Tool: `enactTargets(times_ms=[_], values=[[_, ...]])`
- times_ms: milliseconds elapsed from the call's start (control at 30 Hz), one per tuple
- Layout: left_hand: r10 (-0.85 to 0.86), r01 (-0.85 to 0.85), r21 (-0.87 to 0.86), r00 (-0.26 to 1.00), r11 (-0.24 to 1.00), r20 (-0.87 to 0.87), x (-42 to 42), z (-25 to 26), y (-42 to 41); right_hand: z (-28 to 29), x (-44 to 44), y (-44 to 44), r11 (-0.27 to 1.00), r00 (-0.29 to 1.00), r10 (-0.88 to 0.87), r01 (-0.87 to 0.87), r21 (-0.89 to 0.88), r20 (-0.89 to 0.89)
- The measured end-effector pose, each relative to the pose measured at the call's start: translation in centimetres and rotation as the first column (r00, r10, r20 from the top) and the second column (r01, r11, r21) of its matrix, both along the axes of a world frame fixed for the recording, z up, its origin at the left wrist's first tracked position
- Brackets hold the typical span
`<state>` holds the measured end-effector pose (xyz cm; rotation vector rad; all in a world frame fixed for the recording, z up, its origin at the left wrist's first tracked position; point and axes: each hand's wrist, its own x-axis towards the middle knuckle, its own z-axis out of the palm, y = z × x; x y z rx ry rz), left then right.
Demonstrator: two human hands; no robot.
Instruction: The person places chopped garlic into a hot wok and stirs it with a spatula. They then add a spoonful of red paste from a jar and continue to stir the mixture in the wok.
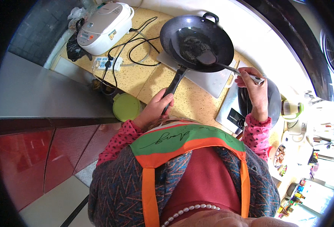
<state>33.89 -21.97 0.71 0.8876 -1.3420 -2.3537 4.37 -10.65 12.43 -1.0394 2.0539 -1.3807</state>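
Note:
A black wok [169, 37] sits on a white induction cooktop [209, 85], with a shiny dark patch that looks like oil in its bottom. My left hand [158, 103] is closed around the wok's long black handle [175, 82]. In my right hand [252, 85] is the metal handle of a spatula [207, 58], whose blade rests against the inner wall of the wok near its bottom. Both arms wear pink spotted sleeves.
A white rice cooker [104, 31], a power strip [107, 63] and loose black cords lie left of the wok. A green round lid [126, 107] is near my left hand. Beyond my right wrist are a dark pan [272, 99] on a gas stove [226, 113], and a plate of food [280, 154].

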Motion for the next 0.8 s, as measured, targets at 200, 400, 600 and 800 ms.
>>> enactTargets(times_ms=[200,400,600,800], values=[[-0.045,0.044,-0.029,0.999,0.999,-0.026,0.0,0.1,-0.1,-1.7,-0.6,-2.3,0.999,0.999,-0.026,0.027,-0.027,0.04],[-0.024,0.024,-0.03,1.0,0.999,0.013,0.0,0.7,0.1,-3.4,-1.0,-4.7,0.985,0.997,-0.059,0.065,-0.157,0.04],[-0.022,0.021,-0.063,1.0,0.998,-0.021,0.1,0.0,0.1,-5.2,-1.4,-6.8,0.989,0.984,0.05,-0.024,-0.146,0.173],[-0.025,0.025,-0.037,1.0,0.999,-0.003,-0.1,0.2,-0.1,-3.1,-1.1,-3.1,0.997,0.995,0.005,0.003,-0.08,0.104]])
